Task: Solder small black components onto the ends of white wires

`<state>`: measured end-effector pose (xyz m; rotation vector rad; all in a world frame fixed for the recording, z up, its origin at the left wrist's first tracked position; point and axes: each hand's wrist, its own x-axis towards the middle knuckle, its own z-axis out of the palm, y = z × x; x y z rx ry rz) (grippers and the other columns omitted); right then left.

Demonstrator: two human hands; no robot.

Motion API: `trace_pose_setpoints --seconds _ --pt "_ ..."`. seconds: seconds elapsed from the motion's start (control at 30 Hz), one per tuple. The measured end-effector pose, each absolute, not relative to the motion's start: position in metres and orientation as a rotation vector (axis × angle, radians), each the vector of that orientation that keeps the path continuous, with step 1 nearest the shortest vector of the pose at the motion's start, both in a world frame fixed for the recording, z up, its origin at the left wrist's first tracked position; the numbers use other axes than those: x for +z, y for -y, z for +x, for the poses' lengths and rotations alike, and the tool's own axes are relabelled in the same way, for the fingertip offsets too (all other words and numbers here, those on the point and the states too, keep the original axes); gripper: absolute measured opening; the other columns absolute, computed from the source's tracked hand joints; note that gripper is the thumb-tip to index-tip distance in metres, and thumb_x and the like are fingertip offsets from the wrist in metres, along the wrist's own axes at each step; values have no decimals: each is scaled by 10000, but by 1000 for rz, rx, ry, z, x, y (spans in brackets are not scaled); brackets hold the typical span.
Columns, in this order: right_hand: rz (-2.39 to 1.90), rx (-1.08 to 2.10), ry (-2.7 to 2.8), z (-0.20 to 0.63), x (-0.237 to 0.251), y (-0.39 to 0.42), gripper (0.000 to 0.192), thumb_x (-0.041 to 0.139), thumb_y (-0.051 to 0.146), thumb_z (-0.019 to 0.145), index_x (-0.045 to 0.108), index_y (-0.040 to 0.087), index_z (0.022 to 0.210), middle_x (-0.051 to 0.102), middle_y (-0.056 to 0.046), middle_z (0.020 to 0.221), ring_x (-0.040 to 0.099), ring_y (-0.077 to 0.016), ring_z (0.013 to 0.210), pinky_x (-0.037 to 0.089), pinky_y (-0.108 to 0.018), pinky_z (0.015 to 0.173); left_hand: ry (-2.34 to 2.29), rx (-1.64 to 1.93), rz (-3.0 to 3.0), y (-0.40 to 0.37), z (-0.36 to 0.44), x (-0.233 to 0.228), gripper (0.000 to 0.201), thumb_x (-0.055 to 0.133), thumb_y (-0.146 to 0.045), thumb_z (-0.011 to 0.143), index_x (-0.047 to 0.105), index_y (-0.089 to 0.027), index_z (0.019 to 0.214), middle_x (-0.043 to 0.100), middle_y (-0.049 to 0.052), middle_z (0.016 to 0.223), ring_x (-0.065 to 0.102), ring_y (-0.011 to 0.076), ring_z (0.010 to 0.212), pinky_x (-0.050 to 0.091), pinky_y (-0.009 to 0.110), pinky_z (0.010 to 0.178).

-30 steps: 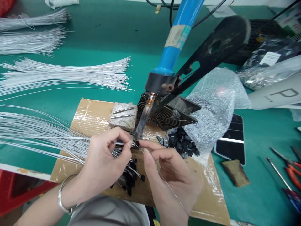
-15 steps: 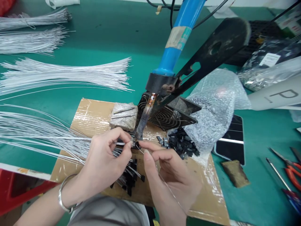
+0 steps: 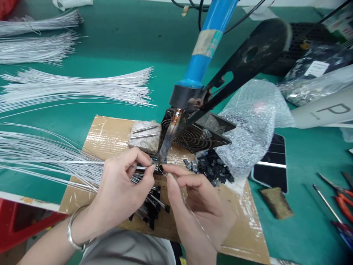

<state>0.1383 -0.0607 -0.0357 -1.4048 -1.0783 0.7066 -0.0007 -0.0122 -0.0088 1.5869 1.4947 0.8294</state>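
My left hand (image 3: pixel 121 191) pinches a thin white wire (image 3: pixel 139 168) with a small black part at its end, held right under the tip of the soldering iron (image 3: pixel 168 141). My right hand (image 3: pixel 198 198) pinches a fine strand of solder wire (image 3: pixel 190 211), its end touching the same spot at the iron's tip. The iron has a blue handle (image 3: pixel 208 40) and hangs in a black stand. Below my hands lie several finished wires with black parts (image 3: pixel 151 209) on a taped cardboard sheet (image 3: pixel 110 138).
Bundles of white wires (image 3: pixel 68 88) fan across the green table on the left. A small fan (image 3: pixel 195 136), a pile of black parts (image 3: pixel 213 169) spilling from a bubble-wrap bag (image 3: pixel 250 125), a phone (image 3: pixel 271 165), and red-handled pliers (image 3: pixel 342 200) lie at the right.
Hardly anything has moved; both hands stay pinched at the iron's tip, with only a slight shake of the view.
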Motion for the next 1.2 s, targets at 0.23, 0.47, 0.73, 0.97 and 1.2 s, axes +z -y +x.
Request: trace_pose_setpoints --seconds 0.23,0.47,0.73,0.97,1.2 --pt "-1406 680 1071 136 -35 60 181 731 178 928 648 226 774 830 -10 998 786 -153 889 599 -249 779 -1490 854 1587 11 1 -9 98 624 -202 866 616 -208 768 702 33 821 585 141 641 348 264 495" --pt "-1399 671 1077 136 -35 61 181 730 174 929 645 223 776 830 -12 1014 791 -145 890 593 -223 743 -1494 856 1622 12 1 -7 116 617 -187 857 613 -203 743 681 8 786 409 98 537 314 252 473" --pt "-1400 680 1086 138 -40 63 185 728 166 927 636 229 779 825 10 1017 783 -131 935 584 -205 770 -1521 804 1606 12 0 -9 113 616 -216 850 612 -204 738 678 17 769 415 104 525 304 260 464" --pt "-1385 664 1072 136 -41 61 173 732 156 920 653 227 783 825 -6 1008 784 -148 912 591 -271 857 -1534 773 1607 12 0 -11 118 612 -241 859 621 -209 746 671 28 765 431 114 527 290 272 468" --pt "-1413 706 1047 137 -40 60 188 731 175 923 639 227 768 828 -11 1015 785 -158 921 584 -270 828 -1539 703 1596 10 -2 -15 101 617 -274 886 619 -217 803 702 34 774 531 134 564 340 269 497"
